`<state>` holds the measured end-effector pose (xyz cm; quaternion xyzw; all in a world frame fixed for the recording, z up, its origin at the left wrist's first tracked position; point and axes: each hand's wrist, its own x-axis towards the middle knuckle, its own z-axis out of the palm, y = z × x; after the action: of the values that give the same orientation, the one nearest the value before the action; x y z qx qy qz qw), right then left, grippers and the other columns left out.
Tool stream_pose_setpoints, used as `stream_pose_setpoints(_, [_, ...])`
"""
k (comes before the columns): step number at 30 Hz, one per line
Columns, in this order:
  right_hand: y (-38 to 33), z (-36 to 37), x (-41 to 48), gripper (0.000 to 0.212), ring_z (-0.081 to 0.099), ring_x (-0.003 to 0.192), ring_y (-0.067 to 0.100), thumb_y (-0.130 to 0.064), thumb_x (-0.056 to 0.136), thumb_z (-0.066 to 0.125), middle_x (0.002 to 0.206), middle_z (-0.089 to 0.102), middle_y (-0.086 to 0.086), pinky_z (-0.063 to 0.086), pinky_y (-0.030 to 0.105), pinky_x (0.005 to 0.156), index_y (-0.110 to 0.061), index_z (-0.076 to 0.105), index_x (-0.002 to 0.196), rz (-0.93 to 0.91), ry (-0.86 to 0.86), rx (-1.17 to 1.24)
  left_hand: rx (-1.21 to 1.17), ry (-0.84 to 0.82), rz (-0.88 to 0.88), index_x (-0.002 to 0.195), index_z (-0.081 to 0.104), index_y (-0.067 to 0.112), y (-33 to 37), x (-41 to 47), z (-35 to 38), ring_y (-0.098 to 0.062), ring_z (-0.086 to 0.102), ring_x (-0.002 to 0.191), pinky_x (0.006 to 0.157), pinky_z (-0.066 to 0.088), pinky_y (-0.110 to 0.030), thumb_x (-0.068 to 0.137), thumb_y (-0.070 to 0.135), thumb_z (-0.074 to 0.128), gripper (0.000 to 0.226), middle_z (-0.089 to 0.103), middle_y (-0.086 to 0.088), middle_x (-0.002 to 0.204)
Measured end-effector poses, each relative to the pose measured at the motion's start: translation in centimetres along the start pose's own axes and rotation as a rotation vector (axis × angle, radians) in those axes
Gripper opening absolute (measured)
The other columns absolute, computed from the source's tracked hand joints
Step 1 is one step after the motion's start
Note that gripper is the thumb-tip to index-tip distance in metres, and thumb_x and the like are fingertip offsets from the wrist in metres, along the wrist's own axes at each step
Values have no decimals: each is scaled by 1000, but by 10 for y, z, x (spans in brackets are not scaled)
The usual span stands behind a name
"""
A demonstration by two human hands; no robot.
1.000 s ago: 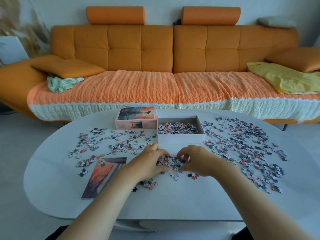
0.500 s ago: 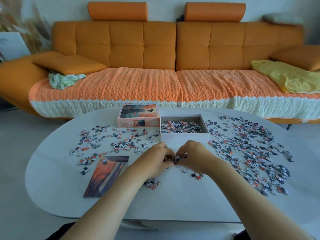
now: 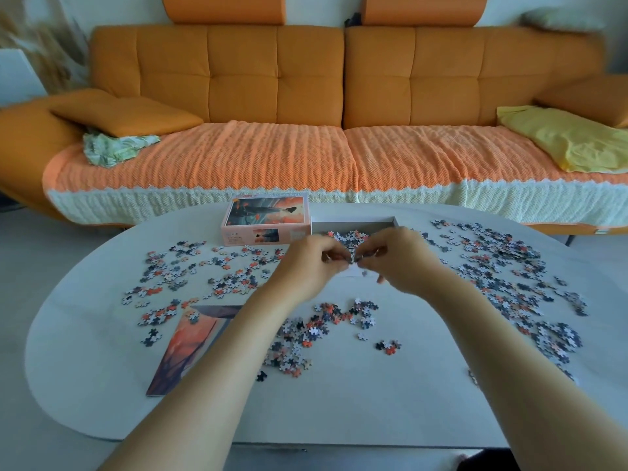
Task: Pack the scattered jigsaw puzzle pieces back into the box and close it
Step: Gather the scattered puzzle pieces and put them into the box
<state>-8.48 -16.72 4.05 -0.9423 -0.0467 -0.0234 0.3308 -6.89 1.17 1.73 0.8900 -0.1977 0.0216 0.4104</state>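
Both hands up at the near edge of the open box [image 3: 353, 222], which sits at the far middle of the table [image 3: 339, 402]. My left hand [image 3: 312, 266] and right hand [image 3: 397, 261] are pinched together, fingertips meeting over the box's front wall, with a small clump of puzzle pieces [image 3: 353, 258] between them; motion blur hides how many. I judge this as a handful about to drop in. Box already has a layer of pieces inside, partly hidden by the hands. Progress looks early: a wide scatter [image 3: 509, 277] remains on the right of the table, another spread [image 3: 204, 270] on the left, and a smaller patch [image 3: 319, 334] near me below the wrists. The lid [image 3: 266, 217] stands just left of the box, touching or nearly so, not yet fitted. A printed picture sheet [image 3: 190, 348] lies flat at near left, a few pieces resting on it.
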Motion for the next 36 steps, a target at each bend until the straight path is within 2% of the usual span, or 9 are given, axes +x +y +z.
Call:
stream_pose_setpoints(5, [6,4,21,15,57,77,19,-11,86,67,92,62,5,40,24,66,-16,74,98,-97,223,-94,96,143,50,108,72,19,-5,26,5,-12,54,87,73,38,-19,90,20,68,18,60,3,99])
stream_pose_setpoints(10, [16,9,25,24,54,79,15,-20,93,60,95,62,-4,41,27,67,-25,70,114,-99,100,-209,246,34,122,123,65,14,-20,36,16,-18,58,106,89,41,-24,96,18,59,28,62,-2,117])
stream_pose_setpoints(13, [17,8,27,15,60,85,19,-20,90,64,96,66,-1,50,33,76,-24,75,100,-109,169,-186,279,62,178,118,68,16,-20,33,16,-19,56,107,90,43,-30,96,18,57,25,62,0,115])
stream_pose_setpoints(15, [17,8,25,15,62,81,19,-23,91,62,90,70,0,52,34,72,-22,77,92,-82,165,-215,360,71,207,114,69,20,-19,29,16,-20,54,107,93,43,-38,96,26,57,23,62,1,112])
stream_pose_setpoints(19, [21,12,20,36,52,65,18,-34,98,48,64,57,-4,39,32,64,-21,62,68,-58,13,-346,506,-22,220,122,64,21,-23,20,17,-21,51,113,98,37,-39,98,37,51,32,62,1,116])
stream_pose_setpoints(23, [23,10,13,20,57,87,15,-25,96,54,93,61,-6,43,29,76,-21,73,99,-180,88,-220,487,-41,229,136,54,23,-22,7,14,-18,48,124,104,33,-34,98,34,50,39,58,3,131])
stream_pose_setpoints(28, [22,11,-8,26,58,104,17,-18,94,54,110,64,-2,48,32,90,-23,69,114,-224,37,-293,423,-43,231,138,52,22,-14,-14,7,-17,51,122,100,39,-31,97,31,54,42,58,5,133])
stream_pose_setpoints(33, [18,11,-28,28,59,101,13,-14,94,52,111,64,-4,43,21,86,-25,70,113,-227,20,-246,396,-38,230,129,59,24,-8,-35,1,-17,56,111,91,42,-29,96,32,56,35,64,5,119])
stream_pose_setpoints(36, [17,15,-39,30,57,102,17,-10,91,55,110,64,-3,44,25,87,-23,69,114,-276,76,-288,394,-37,242,129,59,23,-7,-49,-2,-15,52,112,86,34,-22,95,30,57,35,61,6,120])
